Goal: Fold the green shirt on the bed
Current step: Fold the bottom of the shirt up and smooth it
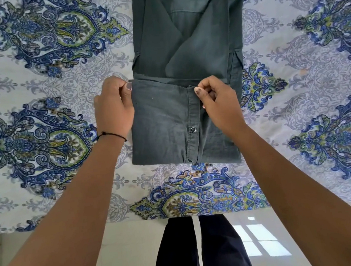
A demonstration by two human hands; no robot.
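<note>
On the bed (43,150): green shirt (184,35), narrowed to a long band, sides tucked in. Long axis in line w/ the button strip (194,129), i.e. straight away from the body. Near end doubled over once, giving a flap (160,123) w/ the button strip on top; crease at the strip's near end, free edge at its far end. Rest of band flat beyond the strip's far end, running out of view.

At the flap's far-left corner, well left of the strip: left hand (113,108), thumb on top, fingers curled, pinching cloth. Just right of the strip: right hand (219,103), thumb & forefinger nipped on the strip's far tip, other fingers curled w/ nothing else in them. Both about level, so free edge roughly square across the band, sitting a bit nearer at the strip than at the left corner.

Judging by that: mid-fold, approx halfway. Next prob. another turn of the flap away along the strip's line, onto the flat part beyond. Neither hand really nearer; needs both moving together, else skews off-axis. Part of flap right of the strip hidden under right hand & wrist, so can't tell if even there.
</note>
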